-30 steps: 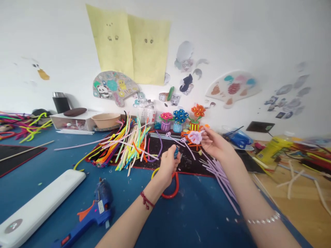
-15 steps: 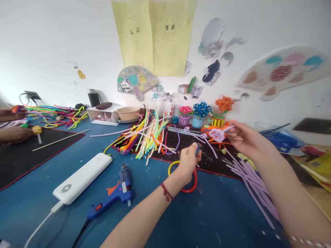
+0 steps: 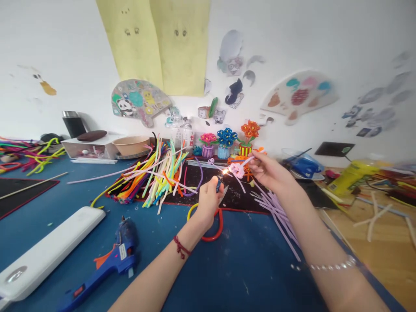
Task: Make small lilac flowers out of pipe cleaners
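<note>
My left hand is closed round a small blue lighter, and a bright flame burns at its top. Just right of the flame is a pale purple pipe-cleaner flower, its stem pinched in my right hand. Whether the flame touches the petals I cannot tell. Under my left hand lie scissors with red and yellow handles, partly covered by the hand. Loose lilac pipe cleaners are spread below my right forearm.
A blue glue gun and a white power bank lie on the left. Behind them is a pile of coloured pipe cleaners. Potted pipe-cleaner flowers stand by the wall. At right is a yellow bottle.
The lighter now shows a flame, and it and the flower have come close together. My view has turned to the right, and the other person's hands have left the picture.
</note>
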Tool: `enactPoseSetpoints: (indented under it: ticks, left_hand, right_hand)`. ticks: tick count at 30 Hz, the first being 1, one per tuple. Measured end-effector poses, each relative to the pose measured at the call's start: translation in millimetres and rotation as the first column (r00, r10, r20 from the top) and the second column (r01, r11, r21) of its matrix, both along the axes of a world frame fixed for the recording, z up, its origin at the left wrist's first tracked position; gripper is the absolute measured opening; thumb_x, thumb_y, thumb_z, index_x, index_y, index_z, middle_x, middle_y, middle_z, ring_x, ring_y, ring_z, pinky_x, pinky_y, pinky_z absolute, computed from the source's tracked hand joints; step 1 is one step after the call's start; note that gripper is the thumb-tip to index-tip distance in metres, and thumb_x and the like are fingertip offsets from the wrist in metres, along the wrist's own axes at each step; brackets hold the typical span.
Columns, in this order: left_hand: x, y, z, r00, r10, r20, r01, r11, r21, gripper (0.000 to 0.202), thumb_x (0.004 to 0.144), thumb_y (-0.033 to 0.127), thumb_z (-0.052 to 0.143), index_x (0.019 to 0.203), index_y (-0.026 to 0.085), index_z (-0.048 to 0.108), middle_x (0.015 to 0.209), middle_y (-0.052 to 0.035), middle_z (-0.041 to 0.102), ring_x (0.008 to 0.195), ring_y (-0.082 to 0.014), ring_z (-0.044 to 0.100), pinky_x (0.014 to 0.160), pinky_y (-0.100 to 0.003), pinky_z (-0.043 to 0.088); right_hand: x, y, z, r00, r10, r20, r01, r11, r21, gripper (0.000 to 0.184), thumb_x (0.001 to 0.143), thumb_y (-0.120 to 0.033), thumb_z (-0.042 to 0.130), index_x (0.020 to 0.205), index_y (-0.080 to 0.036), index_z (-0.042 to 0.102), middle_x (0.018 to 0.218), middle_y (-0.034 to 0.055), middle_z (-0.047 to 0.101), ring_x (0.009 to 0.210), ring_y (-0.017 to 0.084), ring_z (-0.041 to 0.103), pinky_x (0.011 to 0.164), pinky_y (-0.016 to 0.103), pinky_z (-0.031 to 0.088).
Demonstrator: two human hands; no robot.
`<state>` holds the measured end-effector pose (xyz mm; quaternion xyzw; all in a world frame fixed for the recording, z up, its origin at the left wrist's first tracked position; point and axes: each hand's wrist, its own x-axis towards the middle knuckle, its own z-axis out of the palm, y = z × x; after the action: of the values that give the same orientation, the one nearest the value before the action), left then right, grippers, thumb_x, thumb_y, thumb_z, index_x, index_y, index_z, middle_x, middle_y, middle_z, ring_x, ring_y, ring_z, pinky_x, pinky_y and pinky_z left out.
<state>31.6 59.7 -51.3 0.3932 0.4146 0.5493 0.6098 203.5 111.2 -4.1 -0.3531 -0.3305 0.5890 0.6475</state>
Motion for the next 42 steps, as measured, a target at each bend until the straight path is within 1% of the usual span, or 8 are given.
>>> enactPoseSetpoints:
  ticks: [6, 15, 21, 26, 30, 36, 39, 42]
  left_hand:
    - [0, 0, -1.3, 0.995, 0.032, -0.09, -0.027, 0.998, 0.059, 0.042, 0.086, 0.049, 0.05, 0.06, 0.016, 0.049, 0.048, 0.0069, 0.03, 0.042, -0.0043, 0.019, 0.043, -0.019, 0.016]
    - [4, 2, -16.5, 0.968, -0.033, -0.249, 0.076, 0.983, 0.167, 0.041, 0.086, 0.046, 0.045, 0.057, 0.017, 0.046, 0.052, 0.0048, 0.034, 0.046, -0.0065, 0.025, 0.045, -0.021, 0.018]
    - [4, -4, -3.1, 0.978, -0.04, -0.207, 0.074, 0.985, 0.159, 0.041, 0.086, 0.046, 0.045, 0.058, 0.017, 0.047, 0.05, 0.0057, 0.031, 0.044, -0.006, 0.022, 0.045, -0.021, 0.018]
    - [-1, -1, 6.3, 0.99, 0.017, -0.138, 0.001, 0.991, 0.13, 0.044, 0.084, 0.053, 0.047, 0.06, 0.017, 0.049, 0.049, 0.0067, 0.03, 0.043, -0.0053, 0.02, 0.045, -0.021, 0.018]
    - [-3, 6, -2.0, 0.97, 0.076, -0.233, -0.05, 0.992, 0.116, 0.046, 0.083, 0.056, 0.047, 0.06, 0.016, 0.051, 0.049, 0.0053, 0.036, 0.043, -0.0061, 0.026, 0.046, -0.022, 0.021]
    - [1, 11, -21.7, 0.917, 0.057, -0.395, 0.012, 0.985, 0.172, 0.047, 0.085, 0.054, 0.044, 0.056, 0.017, 0.051, 0.049, 0.0032, 0.042, 0.046, -0.0097, 0.038, 0.048, -0.024, 0.026]
    - [3, 10, -21.2, 0.913, 0.048, -0.405, 0.035, 0.98, 0.195, 0.049, 0.086, 0.054, 0.042, 0.056, 0.017, 0.05, 0.049, 0.0036, 0.04, 0.046, -0.0093, 0.037, 0.048, -0.024, 0.024]
    - [4, 5, -11.8, 0.927, 0.034, -0.374, 0.047, 0.977, 0.206, 0.047, 0.087, 0.053, 0.041, 0.057, 0.017, 0.049, 0.05, 0.0045, 0.037, 0.046, -0.008, 0.031, 0.047, -0.023, 0.021]
  right_hand:
    - [-2, -3, -0.3, 0.998, 0.03, 0.052, -0.032, 0.999, 0.026, 0.012, 0.077, -0.016, 0.075, 0.069, -0.015, 0.066, 0.054, -0.0014, 0.063, 0.043, 0.006, 0.055, 0.038, 0.013, 0.044]
    - [-3, 1, 0.1, 1.0, 0.005, -0.028, -0.004, 0.999, 0.039, 0.014, 0.081, -0.014, 0.071, 0.068, -0.014, 0.066, 0.055, -0.0007, 0.062, 0.043, 0.004, 0.054, 0.036, 0.009, 0.04]
    - [-5, 1, -6.5, 1.0, -0.024, -0.014, 0.024, 0.999, 0.041, 0.01, 0.08, -0.012, 0.07, 0.07, -0.014, 0.068, 0.057, 0.0009, 0.067, 0.048, 0.006, 0.059, 0.04, 0.01, 0.047]
    - [-7, -3, -9.0, 0.998, -0.012, 0.062, 0.011, 1.0, 0.007, 0.012, 0.077, -0.014, 0.075, 0.067, -0.014, 0.068, 0.052, -0.0001, 0.066, 0.043, 0.006, 0.058, 0.038, 0.01, 0.047]
    - [-5, -6, -7.5, 0.997, 0.02, 0.071, -0.018, 0.999, -0.026, 0.011, 0.077, -0.012, 0.074, 0.068, -0.013, 0.068, 0.052, -0.0004, 0.065, 0.041, 0.005, 0.057, 0.038, 0.009, 0.047]
    - [-2, -5, -5.0, 1.0, 0.011, 0.007, -0.011, 1.0, -0.007, 0.014, 0.079, -0.013, 0.072, 0.066, -0.012, 0.066, 0.049, -0.0022, 0.06, 0.038, 0.002, 0.053, 0.037, 0.006, 0.044]
    - [-2, -3, -6.5, 1.0, 0.006, -0.023, -0.006, 1.0, -0.005, 0.015, 0.079, -0.013, 0.072, 0.067, -0.012, 0.065, 0.052, -0.0014, 0.062, 0.04, 0.002, 0.054, 0.036, 0.005, 0.042]
    - [-2, -2, -9.7, 0.999, -0.009, -0.035, 0.009, 1.0, -0.012, 0.014, 0.081, -0.01, 0.069, 0.067, -0.012, 0.064, 0.053, -0.0007, 0.064, 0.042, 0.003, 0.056, 0.037, 0.006, 0.044]
